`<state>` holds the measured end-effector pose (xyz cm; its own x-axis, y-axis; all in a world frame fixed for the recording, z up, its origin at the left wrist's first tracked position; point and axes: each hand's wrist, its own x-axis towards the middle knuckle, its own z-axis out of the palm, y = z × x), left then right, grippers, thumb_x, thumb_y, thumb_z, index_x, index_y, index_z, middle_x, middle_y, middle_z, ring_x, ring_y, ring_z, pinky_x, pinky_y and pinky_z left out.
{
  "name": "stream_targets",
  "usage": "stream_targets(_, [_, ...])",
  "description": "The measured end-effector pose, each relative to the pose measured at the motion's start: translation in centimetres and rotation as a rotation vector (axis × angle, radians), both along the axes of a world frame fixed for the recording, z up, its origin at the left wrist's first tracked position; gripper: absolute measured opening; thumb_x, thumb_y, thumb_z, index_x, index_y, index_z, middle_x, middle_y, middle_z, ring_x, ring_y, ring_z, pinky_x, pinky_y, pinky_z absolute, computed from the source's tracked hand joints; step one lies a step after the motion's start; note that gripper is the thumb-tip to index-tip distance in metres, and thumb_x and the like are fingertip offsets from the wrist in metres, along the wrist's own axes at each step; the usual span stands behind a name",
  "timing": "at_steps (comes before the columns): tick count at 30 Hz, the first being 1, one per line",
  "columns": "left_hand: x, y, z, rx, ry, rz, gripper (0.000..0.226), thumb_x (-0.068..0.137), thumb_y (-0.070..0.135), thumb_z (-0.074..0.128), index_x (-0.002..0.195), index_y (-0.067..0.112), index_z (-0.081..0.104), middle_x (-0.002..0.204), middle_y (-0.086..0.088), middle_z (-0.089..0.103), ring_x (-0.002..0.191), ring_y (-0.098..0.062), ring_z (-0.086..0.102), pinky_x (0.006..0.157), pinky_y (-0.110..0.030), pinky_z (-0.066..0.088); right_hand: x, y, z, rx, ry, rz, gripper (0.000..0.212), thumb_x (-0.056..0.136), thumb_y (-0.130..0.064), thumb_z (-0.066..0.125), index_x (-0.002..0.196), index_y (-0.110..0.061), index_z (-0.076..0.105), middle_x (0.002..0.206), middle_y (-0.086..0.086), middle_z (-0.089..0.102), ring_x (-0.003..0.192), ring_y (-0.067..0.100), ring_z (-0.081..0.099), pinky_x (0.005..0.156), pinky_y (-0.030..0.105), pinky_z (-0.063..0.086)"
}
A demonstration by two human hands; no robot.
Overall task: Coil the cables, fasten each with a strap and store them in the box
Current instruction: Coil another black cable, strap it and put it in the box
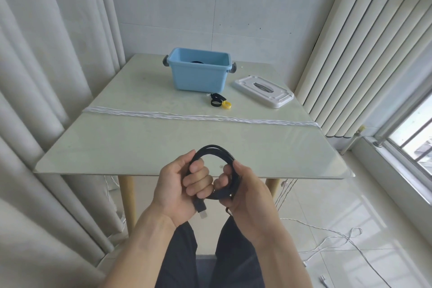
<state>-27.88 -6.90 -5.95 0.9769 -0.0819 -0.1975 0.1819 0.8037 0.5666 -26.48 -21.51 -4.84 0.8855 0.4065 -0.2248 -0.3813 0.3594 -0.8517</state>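
Both hands hold a coiled black USB cable [218, 166] just in front of the near edge of the pale table [140, 142]: the left hand [181, 184] has its fingers curled round the coil's left side, with the USB plug [201, 210] sticking out below the fist, and the right hand [243, 190] grips the coil's right side. At the far end of the table stands the open blue box [198, 70] with something dark inside, its white lid [263, 91] lying to the right, and just in front of the box lie black straps [216, 100] and a yellow strap [226, 104], with a bundle of white cable [201, 117] stretched across the table from side to side
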Motion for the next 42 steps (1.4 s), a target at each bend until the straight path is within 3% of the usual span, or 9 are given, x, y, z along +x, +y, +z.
stream_targets(8, [0.6, -0.9, -0.5, 0.157, 0.180, 0.009, 0.040, 0.100, 0.034, 0.048, 0.065, 0.015, 0.047, 0.051, 0.006, 0.016, 0.041, -0.012, 0.019, 0.042, -0.025, 0.031, -0.1, 0.3, -1.0, 0.048, 0.213, -0.125, 0.030, 0.102, -0.037, 0.049, 0.084, -0.013, 0.054, 0.060, -0.005, 0.023, 0.049, 0.011, 0.039, 0.052, 0.024, 0.021])
stream_targets(11, [0.7, -0.7, -0.8, 0.177, 0.230, 0.172, 0.043, 0.098, 0.031, 0.043, 0.057, 0.020, 0.035, 0.044, 0.007, 0.014, 0.035, -0.011, 0.013, 0.037, -0.024, 0.018, -0.3, 0.2, -1.0, -0.104, 0.070, -0.038, 0.036, 0.104, -0.036, 0.048, 0.096, -0.006, 0.066, 0.066, 0.002, 0.051, 0.063, 0.016, 0.060, 0.055, 0.024, 0.038])
stream_targets(14, [0.8, 0.7, -0.8, 0.103, 0.245, 0.353, 0.044, 0.098, 0.030, 0.040, 0.055, 0.022, 0.031, 0.042, 0.008, 0.014, 0.033, -0.010, 0.012, 0.037, -0.022, 0.013, -0.1, -0.9, -0.5, -0.456, -0.241, -0.023, 0.017, 0.099, -0.022, 0.060, 0.102, -0.012, 0.074, 0.083, 0.004, 0.070, 0.060, 0.009, 0.065, 0.048, 0.020, 0.038])
stream_targets(17, [0.8, 2.7, -0.7, 0.050, 0.259, 0.506, 0.044, 0.099, 0.028, 0.037, 0.056, 0.022, 0.030, 0.041, 0.009, 0.016, 0.033, -0.009, 0.012, 0.038, -0.024, 0.012, 0.8, -2.8, -0.4, -0.690, -0.440, 0.025, 0.006, 0.091, -0.021, 0.070, 0.095, -0.022, 0.075, 0.074, 0.003, 0.073, 0.049, 0.013, 0.057, 0.051, 0.023, 0.041])
stream_targets(22, [0.9, 5.6, 0.0, -0.072, 0.256, 0.757, 0.043, 0.101, 0.026, 0.030, 0.058, 0.022, 0.032, 0.045, 0.008, 0.017, 0.038, -0.012, 0.013, 0.040, -0.024, 0.019, 1.6, -4.8, -1.1, -0.906, -0.460, 0.055, 0.011, 0.093, -0.025, 0.067, 0.085, -0.020, 0.071, 0.068, 0.001, 0.072, 0.057, 0.012, 0.067, 0.059, 0.023, 0.052])
stream_targets(27, [1.1, 6.0, -0.2, -0.211, 0.193, 0.893, 0.036, 0.098, 0.033, 0.033, 0.066, 0.018, 0.040, 0.053, 0.005, 0.025, 0.045, -0.015, 0.022, 0.051, -0.026, 0.029, 1.0, -4.3, -1.4, -1.020, -0.545, 0.128, 0.011, 0.090, -0.027, 0.067, 0.080, -0.025, 0.070, 0.066, -0.005, 0.070, 0.058, 0.012, 0.061, 0.055, 0.016, 0.044])
stream_targets(31, [1.9, 4.4, -0.7, 0.111, 0.066, 0.857, 0.028, 0.100, 0.013, 0.032, 0.074, 0.018, 0.038, 0.060, 0.004, 0.033, 0.050, -0.014, 0.032, 0.060, -0.028, 0.036, 0.2, -3.3, -1.0, -1.016, -0.620, 0.260, 0.003, 0.088, -0.027, 0.070, 0.086, -0.026, 0.072, 0.067, -0.009, 0.068, 0.058, 0.008, 0.056, 0.057, 0.015, 0.043])
stream_targets(38, [1.3, 1.3, -2.3, 1.261, -0.156, 0.461, 0.017, 0.103, 0.016, 0.043, 0.090, 0.015, 0.054, 0.063, 0.004, 0.053, 0.058, -0.011, 0.048, 0.063, -0.024, 0.042, 0.0, -3.9, 1.0, -1.019, -0.708, 0.400, 0.009, 0.091, -0.027, 0.069, 0.092, -0.030, 0.077, 0.091, -0.018, 0.070, 0.088, -0.002, 0.065, 0.078, 0.014, 0.049])
stream_targets(42, [0.5, -0.2, -2.5, 1.290, -0.258, -0.089, 0.018, 0.104, 0.017, 0.043, 0.093, 0.013, 0.056, 0.069, 0.006, 0.058, 0.062, -0.011, 0.053, 0.066, -0.027, 0.045, 0.9, -4.9, 2.6, -1.011, -0.821, 0.299, 0.015, 0.094, -0.032, 0.065, 0.087, -0.041, 0.074, 0.086, -0.015, 0.063, 0.076, 0.006, 0.057, 0.068, 0.015, 0.043])
